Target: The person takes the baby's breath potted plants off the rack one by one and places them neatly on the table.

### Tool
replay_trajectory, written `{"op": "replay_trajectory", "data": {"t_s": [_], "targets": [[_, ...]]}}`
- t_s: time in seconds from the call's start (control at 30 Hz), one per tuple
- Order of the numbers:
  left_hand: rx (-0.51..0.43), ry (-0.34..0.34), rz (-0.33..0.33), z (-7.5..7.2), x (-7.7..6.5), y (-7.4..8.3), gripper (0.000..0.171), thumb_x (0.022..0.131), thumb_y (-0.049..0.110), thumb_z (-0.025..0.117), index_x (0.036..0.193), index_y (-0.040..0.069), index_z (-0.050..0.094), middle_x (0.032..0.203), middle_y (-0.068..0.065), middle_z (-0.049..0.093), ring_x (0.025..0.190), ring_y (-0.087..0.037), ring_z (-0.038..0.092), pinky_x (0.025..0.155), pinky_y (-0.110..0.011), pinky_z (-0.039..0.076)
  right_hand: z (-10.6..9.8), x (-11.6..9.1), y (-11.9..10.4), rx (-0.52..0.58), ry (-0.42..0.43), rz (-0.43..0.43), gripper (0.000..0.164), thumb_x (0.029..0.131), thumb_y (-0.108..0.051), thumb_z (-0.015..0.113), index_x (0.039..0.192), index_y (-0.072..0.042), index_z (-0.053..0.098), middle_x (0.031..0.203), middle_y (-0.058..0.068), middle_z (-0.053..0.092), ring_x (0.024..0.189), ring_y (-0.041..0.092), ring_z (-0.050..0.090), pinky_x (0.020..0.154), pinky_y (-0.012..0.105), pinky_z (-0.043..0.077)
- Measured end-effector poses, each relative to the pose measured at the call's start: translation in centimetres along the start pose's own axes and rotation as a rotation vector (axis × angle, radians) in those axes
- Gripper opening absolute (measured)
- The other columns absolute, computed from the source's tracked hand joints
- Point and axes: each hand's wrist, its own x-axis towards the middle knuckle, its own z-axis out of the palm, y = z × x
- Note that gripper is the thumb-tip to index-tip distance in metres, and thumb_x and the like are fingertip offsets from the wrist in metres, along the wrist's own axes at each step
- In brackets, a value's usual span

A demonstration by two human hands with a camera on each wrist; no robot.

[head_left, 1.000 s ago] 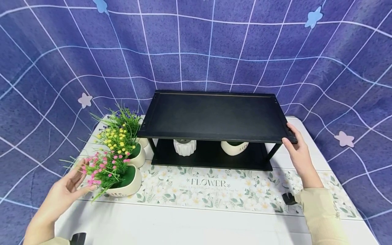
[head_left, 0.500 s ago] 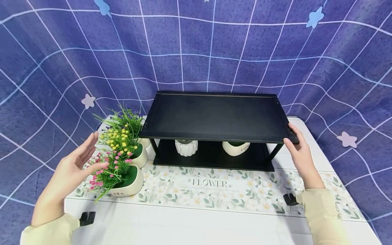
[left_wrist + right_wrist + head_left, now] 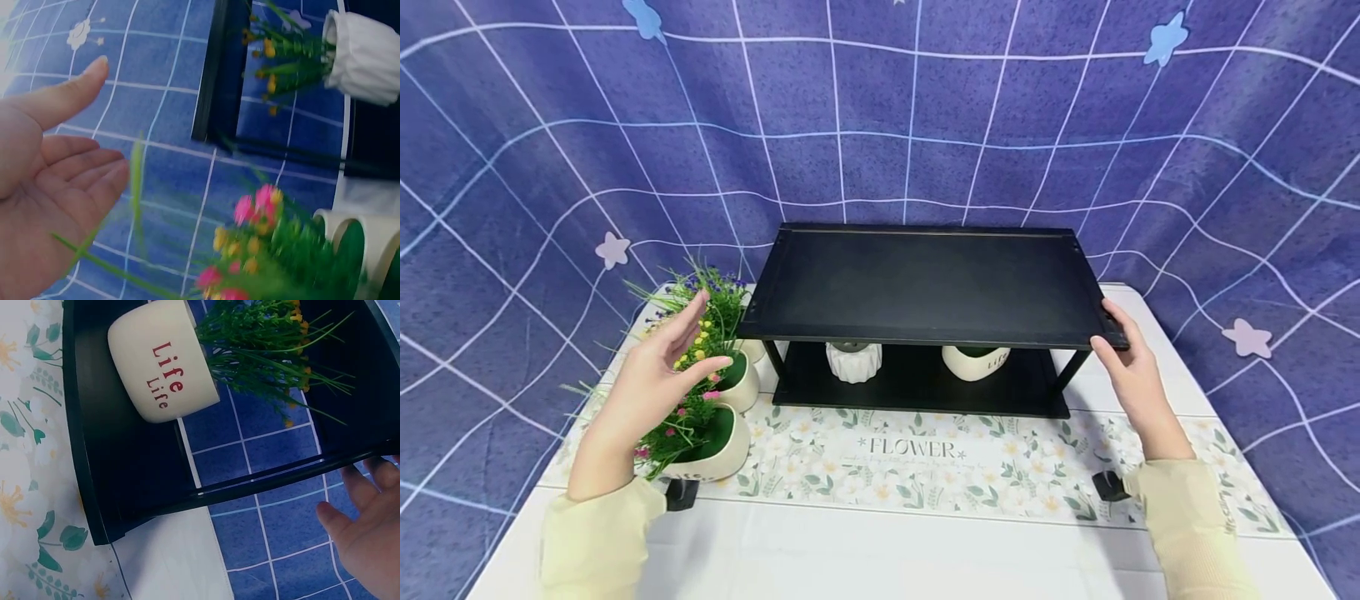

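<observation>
My left hand (image 3: 643, 387) hovers with fingers extended and thumb apart, holding nothing; it overlaps the potted flowers at the left in the head view. Nearest is a cream pot (image 3: 733, 442) of pink flowers, partly hidden by the hand. Behind it stands a cream pot (image 3: 743, 390) of yellow flowers, then purple flowers (image 3: 726, 287). My right hand (image 3: 1135, 383) grips the front right corner of a black two-tier shelf (image 3: 925, 283), thumb at the front edge. On its lower tier are a ribbed white pot (image 3: 853, 364) and a cream "Life" pot (image 3: 156, 362), both holding plants.
A flower-printed "FLOWER" mat strip (image 3: 917, 475) runs along the white table (image 3: 880, 550) before the shelf. A blue grid-patterned curtain (image 3: 880, 108) hangs close behind and at both sides. The shelf's top tier (image 3: 865, 258) overhangs the pots below.
My left hand has left the pink flowers, rising and moving right across the pots with its fingers extended. My right hand stays at the shelf corner.
</observation>
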Motion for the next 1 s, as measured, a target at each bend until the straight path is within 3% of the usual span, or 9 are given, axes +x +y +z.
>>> {"op": "replay_trajectory", "data": {"t_s": [0.07, 0.17, 0.3, 0.4, 0.67, 0.87, 1.0], "targets": [[0.003, -0.012, -0.021, 0.4, 0.4, 0.3, 0.079, 0.089, 0.021, 0.071, 0.154, 0.023, 0.026, 0.156, -0.012, 0.033, 0.132, -0.038, 0.046, 0.093, 0.006, 0.032, 0.0, 0.0, 0.0, 0.009, -0.002, -0.002, 0.055, 0.101, -0.013, 0.050, 0.152, -0.016, 0.032, 0.150, -0.002, 0.036, 0.119, -0.012, 0.045, 0.096, 0.001, 0.036], [0.006, -0.034, -0.048, 1.0, 1.1, 0.6, 0.075, 0.091, 0.025, 0.068, 0.154, 0.022, 0.026, 0.156, -0.012, 0.033, 0.132, -0.042, 0.045, 0.093, 0.005, 0.033, 0.1, 0.0, 0.0, 0.034, -0.001, -0.002, 0.055, 0.101, -0.012, 0.050, 0.152, -0.015, 0.032, 0.150, -0.001, 0.036, 0.121, -0.011, 0.044, 0.097, 0.001, 0.035], [-0.016, -0.042, -0.090, 1.8, 2.0, 0.8, 0.073, 0.093, 0.029, 0.066, 0.154, 0.021, 0.027, 0.157, -0.011, 0.033, 0.135, -0.040, 0.044, 0.104, -0.020, 0.042, 0.0, 0.0, 0.1, 0.042, 0.004, 0.000, 0.054, 0.101, -0.011, 0.050, 0.152, -0.015, 0.033, 0.149, -0.002, 0.036, 0.122, -0.010, 0.044, 0.098, 0.002, 0.035], [-0.040, -0.033, -0.109, 2.5, 2.7, 1.3, 0.073, 0.093, 0.029, 0.066, 0.154, 0.019, 0.028, 0.157, -0.012, 0.032, 0.136, -0.039, 0.042, 0.107, -0.040, 0.040, 0.0, 0.0, 0.2, 0.047, 0.008, 0.002, 0.054, 0.101, -0.011, 0.050, 0.152, -0.015, 0.033, 0.149, -0.002, 0.036, 0.121, -0.010, 0.044, 0.098, 0.002, 0.035], [-0.071, 0.001, -0.102, 5.0, 4.7, 2.5, 0.072, 0.093, 0.022, 0.066, 0.153, 0.009, 0.029, 0.158, -0.015, 0.030, 0.142, -0.036, 0.036, 0.114, -0.044, 0.036, 0.1, 0.2, 0.2, 0.063, 0.011, -0.004, 0.054, 0.100, -0.009, 0.050, 0.151, -0.012, 0.033, 0.148, 0.000, 0.037, 0.122, -0.009, 0.044, 0.098, 0.002, 0.035], [-0.063, 0.067, -0.154, 6.4, 5.2, 1.6, 0.070, 0.093, 0.023, 0.065, 0.152, 0.007, 0.030, 0.158, -0.017, 0.029, 0.140, -0.038, 0.037, 0.115, -0.046, 0.036, 0.2, 0.3, 0.2, 0.078, 0.006, -0.010, 0.054, 0.100, -0.008, 0.050, 0.151, -0.011, 0.033, 0.148, 0.000, 0.037, 0.121, -0.009, 0.045, 0.098, 0.002, 0.035], [-0.027, 0.128, -0.140, 6.8, 5.2, 1.0, 0.073, 0.093, 0.029, 0.067, 0.153, 0.012, 0.029, 0.157, -0.018, 0.031, 0.141, -0.038, 0.035, 0.115, -0.052, 0.033, 0.1, 0.1, 0.2, 0.067, 0.009, -0.004, 0.054, 0.101, -0.009, 0.050, 0.152, -0.013, 0.033, 0.148, -0.001, 0.037, 0.121, -0.010, 0.045, 0.098, 0.002, 0.035]]}}
